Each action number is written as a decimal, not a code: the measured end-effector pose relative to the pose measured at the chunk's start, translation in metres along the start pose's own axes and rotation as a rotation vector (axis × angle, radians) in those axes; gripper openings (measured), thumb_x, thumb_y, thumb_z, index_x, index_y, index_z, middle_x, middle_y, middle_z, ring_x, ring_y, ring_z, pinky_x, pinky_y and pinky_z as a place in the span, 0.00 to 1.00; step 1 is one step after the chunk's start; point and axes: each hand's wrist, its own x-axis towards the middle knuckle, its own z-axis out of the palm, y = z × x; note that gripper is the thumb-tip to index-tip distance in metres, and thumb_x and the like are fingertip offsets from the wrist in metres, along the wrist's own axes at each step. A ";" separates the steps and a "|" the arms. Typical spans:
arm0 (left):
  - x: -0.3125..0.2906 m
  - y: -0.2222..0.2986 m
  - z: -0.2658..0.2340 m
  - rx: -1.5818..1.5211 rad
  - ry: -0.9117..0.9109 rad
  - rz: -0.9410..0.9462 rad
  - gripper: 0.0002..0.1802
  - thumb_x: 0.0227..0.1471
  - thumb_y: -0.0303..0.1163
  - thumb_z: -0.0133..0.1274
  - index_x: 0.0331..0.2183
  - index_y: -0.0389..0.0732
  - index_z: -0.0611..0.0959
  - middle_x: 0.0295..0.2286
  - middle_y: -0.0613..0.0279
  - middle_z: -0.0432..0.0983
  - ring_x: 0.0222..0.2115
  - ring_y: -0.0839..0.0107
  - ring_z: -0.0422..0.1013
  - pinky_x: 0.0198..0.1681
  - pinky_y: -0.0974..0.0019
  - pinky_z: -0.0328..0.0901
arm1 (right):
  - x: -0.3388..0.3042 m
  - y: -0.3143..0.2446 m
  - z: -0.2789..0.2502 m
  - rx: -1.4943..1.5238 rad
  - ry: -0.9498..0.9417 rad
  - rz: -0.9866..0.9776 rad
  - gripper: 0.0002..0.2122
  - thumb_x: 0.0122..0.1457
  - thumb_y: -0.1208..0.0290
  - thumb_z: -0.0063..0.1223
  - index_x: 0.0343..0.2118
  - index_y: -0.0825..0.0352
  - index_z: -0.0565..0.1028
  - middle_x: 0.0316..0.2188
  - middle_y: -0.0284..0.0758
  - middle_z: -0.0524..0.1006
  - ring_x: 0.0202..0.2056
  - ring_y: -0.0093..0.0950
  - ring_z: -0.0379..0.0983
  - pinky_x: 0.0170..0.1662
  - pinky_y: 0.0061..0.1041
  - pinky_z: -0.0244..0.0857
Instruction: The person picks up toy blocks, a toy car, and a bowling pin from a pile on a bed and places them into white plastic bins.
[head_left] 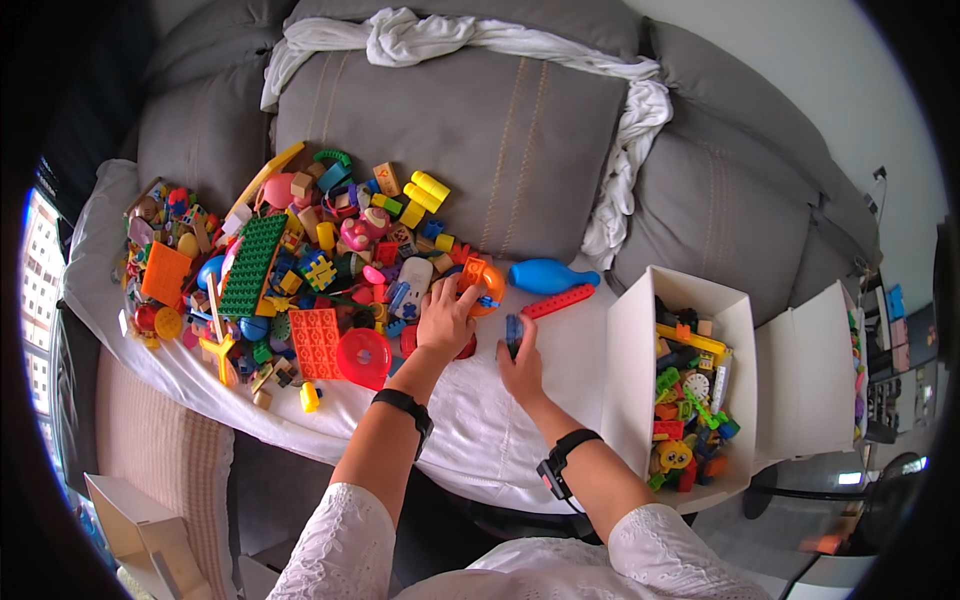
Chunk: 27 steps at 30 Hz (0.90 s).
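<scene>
A heap of mixed toys (330, 262) spreads over a white cloth on the left. My left hand (447, 318) lies at the heap's right edge, its fingers stretched apart and touching an orange curved piece (489, 274) with a small blue piece (487, 302) on it. Just left of those fingers is a white oval toy (414, 275). My right hand (521, 372) is closed around a small dark blue toy block (513, 334), held upright over the cloth. Beyond it lie a red perforated strip (558, 301) and a blue toy bowling pin (553, 277).
On the right stands an open white box (629, 365) with several colourful bricks inside, and another white box (808, 375) beside it. Behind the toys rises a grey sofa back (420, 140) draped with white cloth (610, 215). A cardboard box (140, 530) sits at lower left.
</scene>
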 end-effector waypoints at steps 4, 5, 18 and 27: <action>-0.010 0.010 -0.019 0.103 0.043 0.153 0.26 0.41 0.27 0.54 0.46 0.53 0.75 0.49 0.54 0.66 0.48 0.55 0.64 0.48 0.51 0.60 | -0.036 0.001 -0.015 0.059 -0.070 0.172 0.25 0.56 0.70 0.52 0.55 0.61 0.57 0.28 0.45 0.76 0.28 0.44 0.76 0.32 0.38 0.67; -0.011 0.023 -0.023 0.048 0.035 0.204 0.25 0.41 0.27 0.54 0.45 0.51 0.74 0.48 0.54 0.66 0.48 0.54 0.65 0.48 0.51 0.61 | -0.039 0.014 -0.015 0.065 0.020 0.075 0.24 0.56 0.70 0.52 0.54 0.61 0.58 0.24 0.41 0.75 0.25 0.37 0.74 0.30 0.36 0.66; -0.132 0.036 -0.023 -0.319 -0.082 -0.160 0.26 0.41 0.28 0.56 0.44 0.35 0.68 0.38 0.39 0.68 0.41 0.40 0.67 0.46 0.50 0.64 | -0.087 0.038 -0.037 -0.101 -0.107 0.228 0.12 0.56 0.64 0.51 0.36 0.67 0.73 0.31 0.45 0.79 0.34 0.46 0.75 0.39 0.39 0.68; -0.165 0.038 -0.022 -0.218 -0.214 -0.198 0.28 0.44 0.29 0.53 0.49 0.37 0.66 0.40 0.38 0.69 0.42 0.41 0.67 0.49 0.47 0.62 | -0.078 0.002 -0.050 -0.525 -0.380 0.087 0.20 0.52 0.68 0.53 0.49 0.59 0.64 0.37 0.50 0.78 0.39 0.49 0.76 0.41 0.46 0.69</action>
